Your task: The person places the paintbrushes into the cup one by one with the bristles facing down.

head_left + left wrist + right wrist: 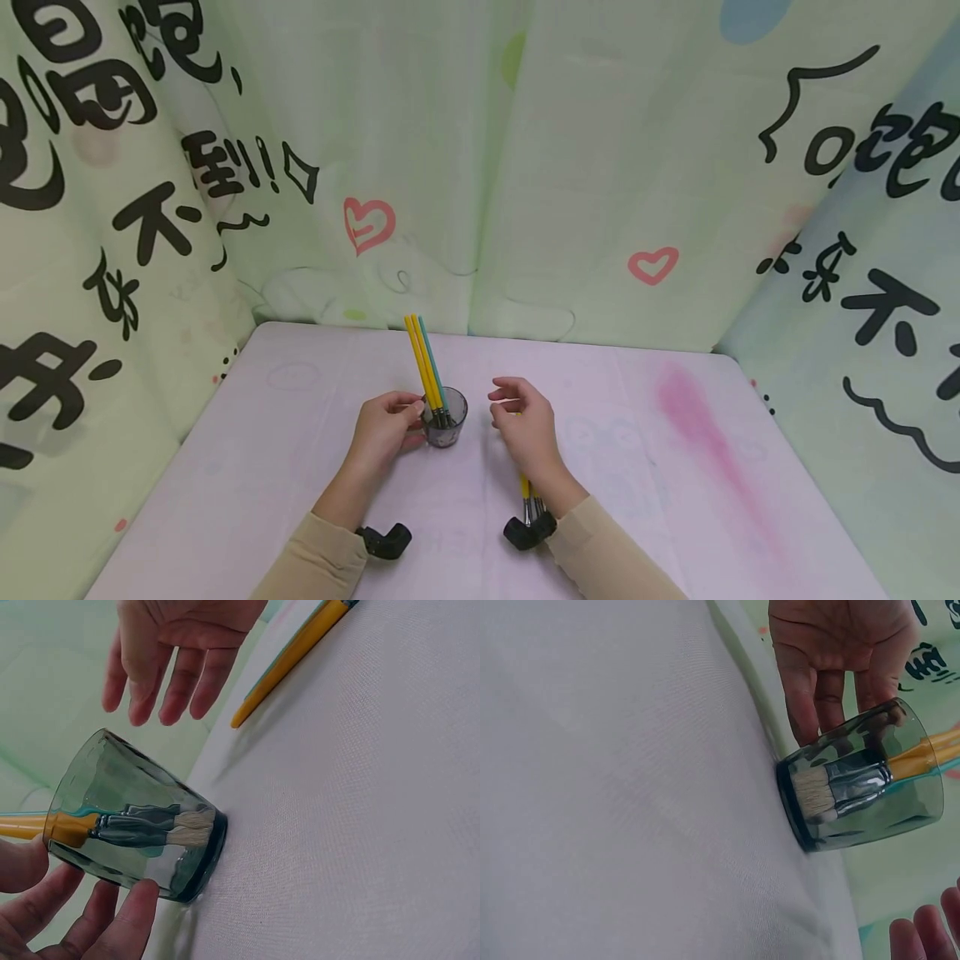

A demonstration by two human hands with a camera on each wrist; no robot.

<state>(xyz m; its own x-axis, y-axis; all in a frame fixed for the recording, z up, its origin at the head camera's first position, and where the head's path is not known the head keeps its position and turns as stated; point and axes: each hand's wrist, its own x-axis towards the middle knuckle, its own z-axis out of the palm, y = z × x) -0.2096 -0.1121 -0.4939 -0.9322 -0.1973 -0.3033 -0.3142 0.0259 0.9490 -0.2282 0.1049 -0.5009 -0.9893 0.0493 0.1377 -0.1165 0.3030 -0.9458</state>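
A tinted clear glass [460,423] stands upright on the table. In it lean paintbrushes [425,362], two with yellow handles and one with a teal handle, bristles down at the glass bottom. My left hand [381,427] holds the glass from its left side, thumb and fingertips against the wall. To the right of the glass, my right hand [528,425] hovers apart from it with relaxed fingers and nothing in them. Under my right hand and wrist lie more paintbrushes [525,487], partly hidden; the left wrist view shows a yellow handle [289,664] there.
A pale pink cloth covers the table [622,517], with a darker pink streak on its right side. Light green curtains [570,167] with black writing and pink hearts hang behind and on both sides. Black wrist mounts [386,542] sit at both cuffs.
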